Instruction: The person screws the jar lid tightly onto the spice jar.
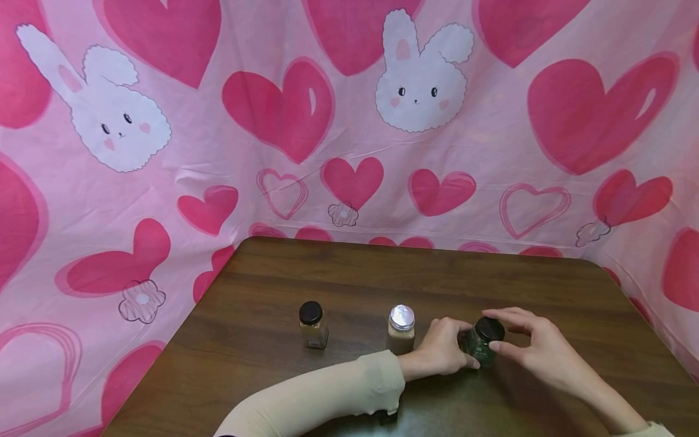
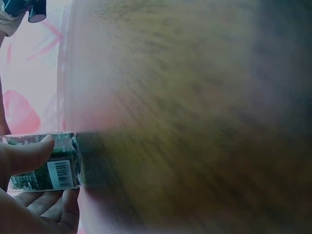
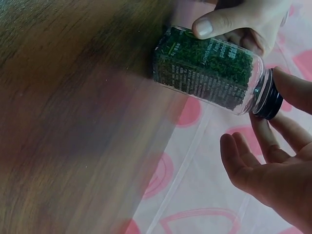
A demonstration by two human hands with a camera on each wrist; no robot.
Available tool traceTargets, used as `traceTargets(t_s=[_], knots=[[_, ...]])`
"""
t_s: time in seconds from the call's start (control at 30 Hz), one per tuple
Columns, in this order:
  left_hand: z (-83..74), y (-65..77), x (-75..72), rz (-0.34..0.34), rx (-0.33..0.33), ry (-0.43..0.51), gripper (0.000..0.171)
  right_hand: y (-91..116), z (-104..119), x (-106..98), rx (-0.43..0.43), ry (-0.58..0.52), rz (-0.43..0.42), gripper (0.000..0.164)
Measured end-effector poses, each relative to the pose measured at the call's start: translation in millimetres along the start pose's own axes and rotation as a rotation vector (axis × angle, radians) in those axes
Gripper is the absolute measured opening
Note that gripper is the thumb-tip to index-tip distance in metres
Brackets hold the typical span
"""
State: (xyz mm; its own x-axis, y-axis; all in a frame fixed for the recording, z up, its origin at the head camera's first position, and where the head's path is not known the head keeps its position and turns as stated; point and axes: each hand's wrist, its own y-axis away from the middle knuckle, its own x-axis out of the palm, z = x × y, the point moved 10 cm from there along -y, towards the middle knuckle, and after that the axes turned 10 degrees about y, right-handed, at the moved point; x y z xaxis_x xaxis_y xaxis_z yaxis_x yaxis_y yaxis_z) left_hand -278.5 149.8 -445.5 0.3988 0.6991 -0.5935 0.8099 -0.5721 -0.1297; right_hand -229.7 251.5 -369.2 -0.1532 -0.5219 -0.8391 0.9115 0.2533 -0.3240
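A clear spice jar [image 1: 479,353] of dried green flakes, with printed label text, stands on the right of the table. My left hand [image 1: 441,347] holds its body; in the left wrist view the thumb lies across the jar [image 2: 36,178] near a barcode. At the black lid [image 1: 490,329], my right hand [image 1: 546,352] pinches with thumb and forefinger. The right wrist view shows the lid [image 3: 269,102] on the jar's neck, the other right fingers [image 3: 239,156] loosely bent below it.
Just left of my left hand stands a jar [image 1: 401,331] with a silvery top and beige contents, partly hidden by my arm. Farther left is a black-lidded jar [image 1: 314,328] with brownish contents. Pink heart-patterned cloth [image 1: 349,121] hangs behind the brown table [image 1: 349,273].
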Motion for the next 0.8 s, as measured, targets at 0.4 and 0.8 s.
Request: traceTargets(t_s=[0.4,0.8], knots=[[-0.5,-0.6,0.3,-0.010,0.008,-0.015,0.053,-0.4,-3.3,-0.6,0.037,0.006,-0.035,0.042],[-1.2,0.2,-0.1,-0.004,-0.005,-0.014,0.052,1.5,-3.5,4.2,0.014,-0.069,0.011,0.063]])
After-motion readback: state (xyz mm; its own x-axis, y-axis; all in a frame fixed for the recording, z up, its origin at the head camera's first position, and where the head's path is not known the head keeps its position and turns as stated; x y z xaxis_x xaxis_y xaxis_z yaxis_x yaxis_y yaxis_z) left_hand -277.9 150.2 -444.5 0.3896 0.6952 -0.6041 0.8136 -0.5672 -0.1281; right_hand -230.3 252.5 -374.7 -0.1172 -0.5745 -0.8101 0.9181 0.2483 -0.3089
